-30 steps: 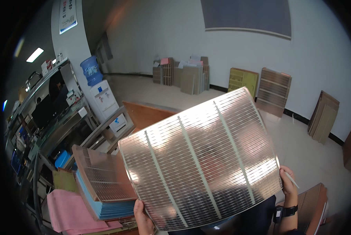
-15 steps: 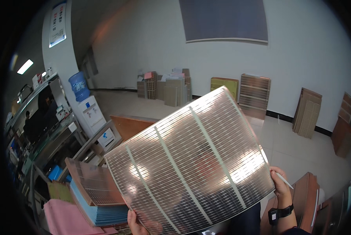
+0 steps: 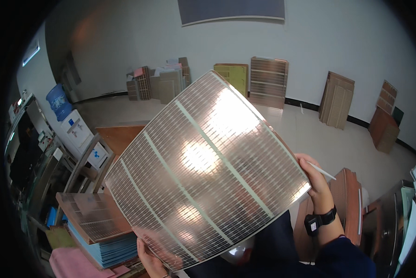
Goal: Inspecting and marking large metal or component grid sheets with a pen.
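A large, shiny circuit board panel (image 3: 189, 180), copper-toned with fine rows and pale green stripes, is held up tilted in front of me. My left hand (image 3: 150, 260) grips its lower left edge; the fingers partly show behind and beside it. My right hand (image 3: 315, 175) is closed on the right corner. A thin white pen-like stick (image 3: 324, 172) juts out from between the right hand's fingers. On the right wrist sits a black strap with a small device (image 3: 320, 221). Bright light reflections cover parts of the panel face.
Left of me, similar copper panels (image 3: 89, 213) lie on blue sheets (image 3: 101, 250), with pink material (image 3: 73, 264) beside them. Brown panels (image 3: 348, 199) stand at right, near papers (image 3: 414, 194). More panels (image 3: 269, 83) lean on the far wall. A water dispenser (image 3: 80, 136) stands left.
The view has swung, so the background sits further left and higher. The panel has turned to a steeper slant, still held by both hands at its edges.
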A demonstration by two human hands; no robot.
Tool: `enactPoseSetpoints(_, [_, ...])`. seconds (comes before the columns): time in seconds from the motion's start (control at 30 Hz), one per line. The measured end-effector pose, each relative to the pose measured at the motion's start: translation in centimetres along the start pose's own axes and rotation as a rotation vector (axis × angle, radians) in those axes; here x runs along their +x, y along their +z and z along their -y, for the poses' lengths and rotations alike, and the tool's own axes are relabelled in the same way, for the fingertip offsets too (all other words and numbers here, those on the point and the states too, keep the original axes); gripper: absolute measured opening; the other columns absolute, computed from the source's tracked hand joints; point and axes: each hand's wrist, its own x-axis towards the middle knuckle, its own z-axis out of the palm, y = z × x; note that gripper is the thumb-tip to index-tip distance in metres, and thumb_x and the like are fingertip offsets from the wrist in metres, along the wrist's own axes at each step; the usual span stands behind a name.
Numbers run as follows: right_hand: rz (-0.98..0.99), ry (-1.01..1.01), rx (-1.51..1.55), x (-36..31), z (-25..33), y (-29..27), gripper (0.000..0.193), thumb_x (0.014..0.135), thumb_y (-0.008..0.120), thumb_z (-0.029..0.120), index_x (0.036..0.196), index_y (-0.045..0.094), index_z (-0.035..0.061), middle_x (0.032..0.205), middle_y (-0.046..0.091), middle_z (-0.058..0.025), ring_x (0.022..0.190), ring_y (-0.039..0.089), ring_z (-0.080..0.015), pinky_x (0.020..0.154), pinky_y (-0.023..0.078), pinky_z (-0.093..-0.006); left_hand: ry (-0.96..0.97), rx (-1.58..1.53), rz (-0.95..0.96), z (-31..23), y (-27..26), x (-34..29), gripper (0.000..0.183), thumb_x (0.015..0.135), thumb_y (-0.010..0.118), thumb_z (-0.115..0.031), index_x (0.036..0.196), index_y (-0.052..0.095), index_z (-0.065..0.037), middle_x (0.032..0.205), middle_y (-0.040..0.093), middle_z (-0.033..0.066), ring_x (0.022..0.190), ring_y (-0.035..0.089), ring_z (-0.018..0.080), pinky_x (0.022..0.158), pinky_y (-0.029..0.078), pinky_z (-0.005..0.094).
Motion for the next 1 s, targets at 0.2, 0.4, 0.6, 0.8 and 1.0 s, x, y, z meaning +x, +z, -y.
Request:
enactPoseSetpoints(0.2, [0.015,0.028,-0.029,0.9,0.9,0.4,0.033,0.091,0.056,0.023,0.111,0.060,-0.0029,0.099,0.065,-0.0094,0.090,0.062,-0.0133,0.080,0.049,-0.0237,-0.096,0.003,-0.011,-0.1,0.7,-0.2,0.046,0.094,0.049,-0.036,0.128,0.048,-0.004,0.125,0.053,0.0099,0.114,0.051,0.0243,0.094,0.044,0.0402])
enactPoseSetpoints(0.4, [0.005,0.074,-0.005,1.6,0.3,0.2,0.033,0.091,0.057,0.023,0.112,0.060,-0.0027,0.101,0.064,-0.0093,0.090,0.062,-0.0127,0.078,0.050,-0.0226,-0.154,0.022,-0.037,-0.7,2.9,-0.9,0.048,0.094,0.048,-0.038,0.127,0.048,-0.003,0.126,0.052,0.0111,0.114,0.051,0.0246,0.096,0.042,0.0398])
enactPoseSetpoints(0.6, [0.042,0.080,-0.086,3.3,-2.6,-3.4,0.030,0.092,0.057,0.029,0.105,0.062,0.0023,0.094,0.064,-0.0046,0.081,0.059,-0.0080,0.070,0.049,-0.0202,-0.014,0.006,-0.062,-2.1,2.9,-0.6,0.051,0.094,0.046,-0.045,0.122,0.051,-0.003,0.123,0.054,0.0114,0.112,0.052,0.0243,0.095,0.042,0.0385])
enactPoseSetpoints(0.8, [0.180,0.004,-0.481,5.2,2.6,-2.2,0.031,0.089,0.060,0.036,0.100,0.060,0.0072,0.076,0.054,0.0056,0.064,0.046,-0.0025,0.054,0.035,-0.0158,0.150,-0.082,0.054,-4.3,4.9,-0.8,0.048,0.097,0.041,-0.040,0.126,0.046,-0.001,0.118,0.056,0.0098,0.108,0.052,0.0217,0.094,0.042,0.0351])
enactPoseSetpoints(1.0, [0.045,-0.319,-0.362,7.9,2.9,-2.8,0.030,0.092,0.057,0.027,0.114,0.054,0.0079,0.090,0.055,0.0027,0.080,0.048,-0.0049,0.069,0.036,-0.0185,0.495,0.067,0.386,-5.3,6.7,0.8,0.026,0.096,0.050,-0.019,0.118,0.048,-0.006,0.113,0.057,0.0065,0.107,0.052,0.0161,0.095,0.040,0.0350])
